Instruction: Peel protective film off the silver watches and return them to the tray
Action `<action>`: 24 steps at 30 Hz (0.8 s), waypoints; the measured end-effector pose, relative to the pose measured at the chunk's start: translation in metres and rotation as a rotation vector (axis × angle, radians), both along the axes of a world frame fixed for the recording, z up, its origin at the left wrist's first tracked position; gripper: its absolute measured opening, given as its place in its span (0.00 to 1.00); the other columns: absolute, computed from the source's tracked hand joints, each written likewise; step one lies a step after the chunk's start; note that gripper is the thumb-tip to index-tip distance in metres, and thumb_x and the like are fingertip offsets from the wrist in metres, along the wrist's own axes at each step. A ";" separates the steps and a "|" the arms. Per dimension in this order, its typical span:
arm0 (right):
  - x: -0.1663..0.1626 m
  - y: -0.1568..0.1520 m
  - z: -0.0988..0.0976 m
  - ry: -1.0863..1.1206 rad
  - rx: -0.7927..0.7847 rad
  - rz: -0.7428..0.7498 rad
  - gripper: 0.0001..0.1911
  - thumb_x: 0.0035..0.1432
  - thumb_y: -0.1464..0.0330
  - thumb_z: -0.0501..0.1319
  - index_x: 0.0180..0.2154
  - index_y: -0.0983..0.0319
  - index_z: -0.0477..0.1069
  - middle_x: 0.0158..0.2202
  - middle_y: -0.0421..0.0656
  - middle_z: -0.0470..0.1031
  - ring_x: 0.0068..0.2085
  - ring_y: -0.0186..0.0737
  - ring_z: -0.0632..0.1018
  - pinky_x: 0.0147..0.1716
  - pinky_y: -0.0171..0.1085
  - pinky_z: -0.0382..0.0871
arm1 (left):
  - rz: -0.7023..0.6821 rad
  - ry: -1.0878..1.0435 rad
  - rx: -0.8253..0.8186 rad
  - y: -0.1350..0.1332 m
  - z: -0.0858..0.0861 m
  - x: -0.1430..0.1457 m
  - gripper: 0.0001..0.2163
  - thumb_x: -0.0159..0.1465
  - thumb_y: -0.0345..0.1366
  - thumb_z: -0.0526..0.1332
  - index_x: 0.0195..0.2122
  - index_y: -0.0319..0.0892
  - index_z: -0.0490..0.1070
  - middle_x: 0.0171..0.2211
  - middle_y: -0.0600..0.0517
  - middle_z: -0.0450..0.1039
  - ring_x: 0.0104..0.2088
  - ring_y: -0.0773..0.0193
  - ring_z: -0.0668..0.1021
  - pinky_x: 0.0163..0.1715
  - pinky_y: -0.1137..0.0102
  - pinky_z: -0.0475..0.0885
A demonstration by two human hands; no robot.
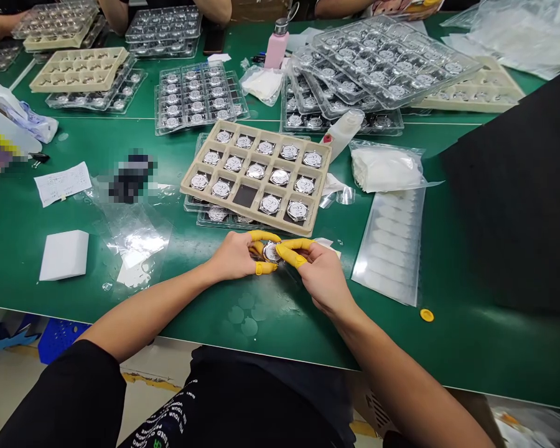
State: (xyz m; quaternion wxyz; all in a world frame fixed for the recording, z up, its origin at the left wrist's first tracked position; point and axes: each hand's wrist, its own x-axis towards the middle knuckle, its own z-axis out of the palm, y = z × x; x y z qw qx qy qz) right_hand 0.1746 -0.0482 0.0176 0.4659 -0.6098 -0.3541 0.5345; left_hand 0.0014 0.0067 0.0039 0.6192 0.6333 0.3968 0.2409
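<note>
Between my hands is a round silver watch case (271, 252), held just in front of a beige compartment tray. My left hand (238, 255), with yellow finger cots, grips the case by its edges. Yellow-cotted fingers of my right hand (320, 267) press together at the right side of its face; whether they pinch anything small is hidden. The beige tray (313, 214) holds several similar watch cases, one per compartment, and one front-row compartment (246, 195) shows only its dark bottom. Clear plastic trays lie beneath it.
Stacked clear trays (396, 62) of watch cases stand behind. A squeeze bottle (343, 132), a bag of white pads (387, 167) and a sheet of round films (392, 242) lie right. A white foam block (64, 255) sits left. A dark panel (518, 199) blocks the far right.
</note>
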 end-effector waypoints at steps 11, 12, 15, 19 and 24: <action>-0.001 0.001 -0.001 -0.017 0.006 0.012 0.21 0.38 0.54 0.76 0.30 0.60 0.77 0.35 0.46 0.82 0.40 0.47 0.82 0.47 0.47 0.76 | 0.000 0.014 0.038 0.000 -0.001 -0.001 0.26 0.48 0.35 0.72 0.51 0.38 0.77 0.31 0.51 0.80 0.30 0.65 0.81 0.36 0.70 0.79; -0.001 0.001 -0.001 -0.021 0.006 0.011 0.21 0.38 0.54 0.76 0.30 0.60 0.77 0.35 0.46 0.82 0.40 0.47 0.82 0.47 0.47 0.76 | -0.001 0.015 0.037 0.000 -0.001 -0.001 0.26 0.48 0.35 0.72 0.51 0.39 0.77 0.31 0.51 0.80 0.30 0.65 0.80 0.36 0.70 0.79; -0.001 0.000 -0.003 -0.036 0.009 0.011 0.21 0.39 0.53 0.76 0.31 0.60 0.77 0.36 0.46 0.82 0.40 0.47 0.82 0.47 0.47 0.76 | -0.003 0.014 0.027 0.000 -0.001 -0.001 0.26 0.48 0.35 0.72 0.51 0.39 0.77 0.31 0.50 0.80 0.30 0.65 0.80 0.36 0.70 0.79; -0.001 0.000 -0.004 -0.059 0.023 0.026 0.22 0.41 0.52 0.75 0.32 0.61 0.76 0.36 0.47 0.82 0.40 0.47 0.82 0.46 0.46 0.76 | -0.003 0.013 0.011 0.000 0.001 0.000 0.27 0.48 0.35 0.72 0.51 0.38 0.77 0.32 0.50 0.80 0.30 0.65 0.80 0.36 0.69 0.79; 0.007 0.000 -0.003 -0.155 0.129 -0.048 0.24 0.53 0.48 0.66 0.42 0.60 0.74 0.39 0.46 0.81 0.39 0.42 0.81 0.42 0.44 0.76 | 0.023 0.005 0.025 -0.001 0.003 0.001 0.27 0.47 0.34 0.72 0.50 0.38 0.77 0.32 0.50 0.80 0.32 0.65 0.80 0.37 0.71 0.78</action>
